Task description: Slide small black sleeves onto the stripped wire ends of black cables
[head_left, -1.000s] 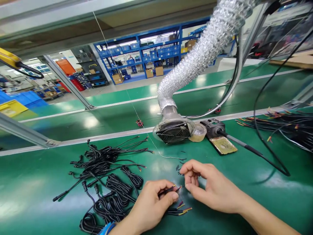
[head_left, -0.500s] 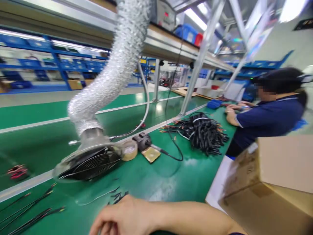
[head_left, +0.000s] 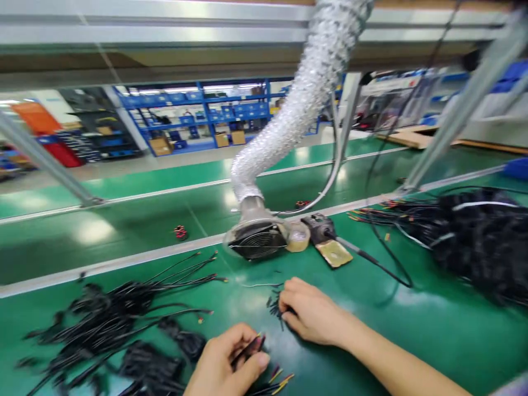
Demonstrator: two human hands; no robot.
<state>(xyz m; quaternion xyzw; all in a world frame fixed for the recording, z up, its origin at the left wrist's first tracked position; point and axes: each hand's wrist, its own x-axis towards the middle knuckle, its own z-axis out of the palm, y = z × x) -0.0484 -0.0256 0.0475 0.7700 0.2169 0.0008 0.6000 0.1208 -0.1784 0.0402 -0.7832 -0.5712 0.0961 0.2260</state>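
My left hand (head_left: 229, 360) is closed round a black cable (head_left: 249, 349) whose thin coloured wire ends stick out past the fingertips. My right hand (head_left: 311, 313) reaches down to a small pile of short black tube pieces (head_left: 272, 305) on the green bench. Its fingers are curled and pressed together at the edge of that pile, and what they pinch is hidden. Below the left hand's fingertips lie more cable ends (head_left: 280, 383) with yellow and red wires. To the left spreads a heap of black cables (head_left: 124, 308), their stripped ends pointing right.
A fume hood (head_left: 258, 239) on a silver flexible duct (head_left: 284, 118) stands behind the hands. Beside it are a tape roll (head_left: 297, 236) and a soldering iron (head_left: 358, 250) in its stand (head_left: 319, 228). A large black cable bundle (head_left: 478, 242) lies at the right.
The view has swung left, so the co-worker and the cardboard box are out of sight. My left hand with the cable has come into view. My right hand is now at the tube pieces.
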